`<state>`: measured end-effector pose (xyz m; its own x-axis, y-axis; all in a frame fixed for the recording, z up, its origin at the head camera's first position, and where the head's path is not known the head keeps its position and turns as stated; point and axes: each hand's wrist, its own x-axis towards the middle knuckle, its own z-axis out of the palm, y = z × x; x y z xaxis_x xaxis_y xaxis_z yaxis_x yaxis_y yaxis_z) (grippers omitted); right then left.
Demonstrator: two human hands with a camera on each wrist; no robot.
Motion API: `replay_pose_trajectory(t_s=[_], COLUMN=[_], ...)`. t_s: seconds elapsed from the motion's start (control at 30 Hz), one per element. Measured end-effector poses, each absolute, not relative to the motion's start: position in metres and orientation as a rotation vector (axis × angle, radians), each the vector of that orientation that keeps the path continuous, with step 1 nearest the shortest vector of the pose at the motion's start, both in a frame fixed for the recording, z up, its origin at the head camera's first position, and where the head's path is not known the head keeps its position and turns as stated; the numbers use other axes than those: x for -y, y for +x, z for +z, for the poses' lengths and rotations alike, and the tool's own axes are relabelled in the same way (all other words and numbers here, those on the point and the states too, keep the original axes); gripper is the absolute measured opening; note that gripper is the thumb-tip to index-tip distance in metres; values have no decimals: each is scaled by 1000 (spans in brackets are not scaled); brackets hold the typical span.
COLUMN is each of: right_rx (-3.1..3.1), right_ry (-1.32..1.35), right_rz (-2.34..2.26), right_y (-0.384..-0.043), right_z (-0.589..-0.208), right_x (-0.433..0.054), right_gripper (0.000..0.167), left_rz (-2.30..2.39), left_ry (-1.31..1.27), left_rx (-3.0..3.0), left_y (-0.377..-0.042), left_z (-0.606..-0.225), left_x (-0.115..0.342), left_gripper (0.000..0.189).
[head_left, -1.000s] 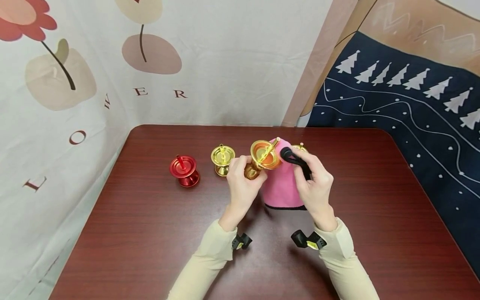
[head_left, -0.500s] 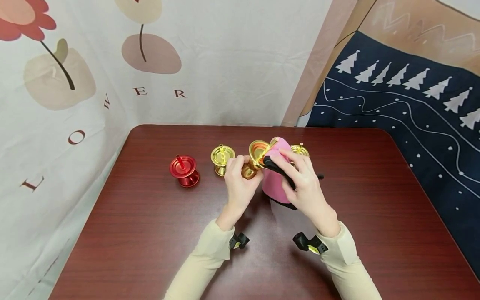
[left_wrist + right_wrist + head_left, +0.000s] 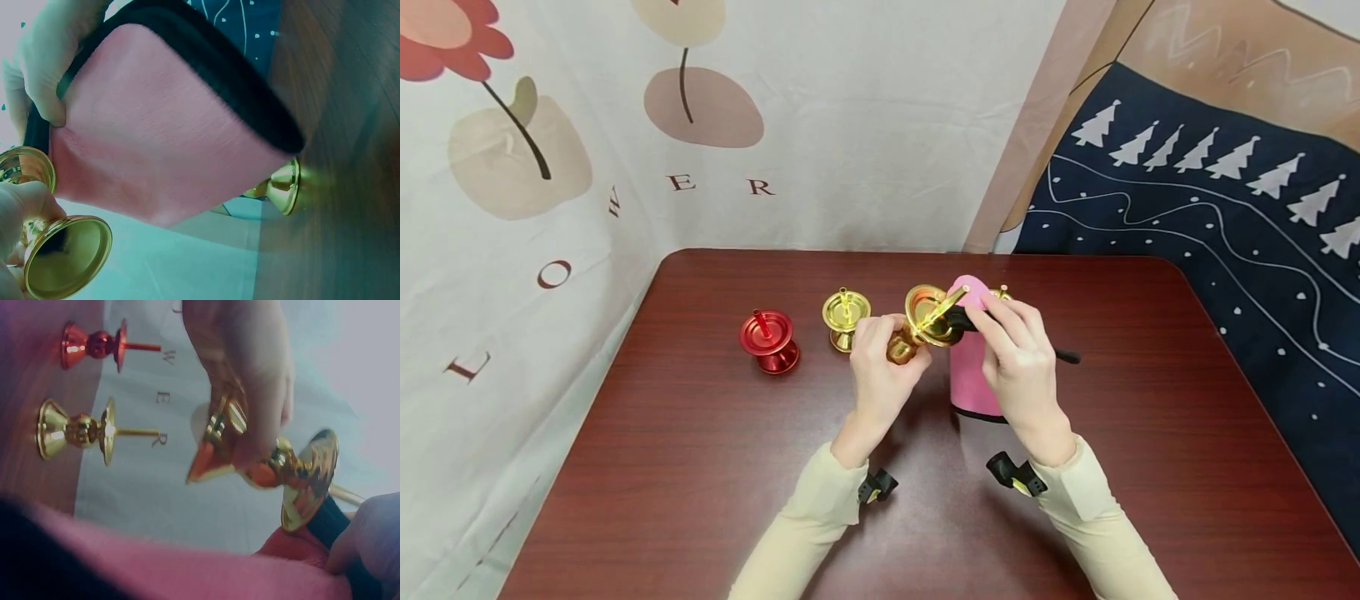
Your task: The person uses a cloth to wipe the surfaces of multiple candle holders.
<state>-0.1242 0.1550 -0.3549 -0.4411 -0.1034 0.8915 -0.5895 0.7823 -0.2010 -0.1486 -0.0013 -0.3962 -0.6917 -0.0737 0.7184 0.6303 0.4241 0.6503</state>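
My left hand [image 3: 883, 367] grips a gold candlestick [image 3: 929, 315] by its stem, tilted so its dish and spike lean to the right. In the left wrist view its hollow foot [image 3: 72, 256] faces the camera. A pink cloth with a black border [image 3: 972, 379] hangs from my right hand [image 3: 1024, 371], which pinches it near the black edge. Part of that border lies against the dish's right rim; the right wrist view also has the cloth [image 3: 294, 547] close to the dish [image 3: 312, 481]. The fingers cover some of the stem.
A red candlestick [image 3: 767, 340] and a gold candlestick [image 3: 846, 313] stand upright at the left on the brown table [image 3: 700, 467]. Behind my right hand stands another gold candlestick [image 3: 1002, 293], mostly hidden. Printed fabric [image 3: 865, 150] hangs beyond the table's far edge.
My right hand moved left with the cloth over the dish, then back right. The cloth's folds shifted with it. My left hand keeps the candlestick in nearly the same place.
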Motion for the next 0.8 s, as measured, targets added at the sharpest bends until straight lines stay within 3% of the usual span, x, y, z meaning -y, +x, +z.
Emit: replay_pose_trajectory(t_s=[0.27, 0.8], right_rx=[2074, 2218], right_ry=[707, 648], right_rz=[558, 679], right_y=[-117, -104], right_z=[-348, -344], right_x=[-156, -152], right_gripper=[33, 35], left_rz=[-1176, -932], left_ry=[-447, -441], left_rx=[2019, 2045], left_y=[-151, -150], left_z=[-395, -396], left_x=[4, 1], left_gripper=[25, 26])
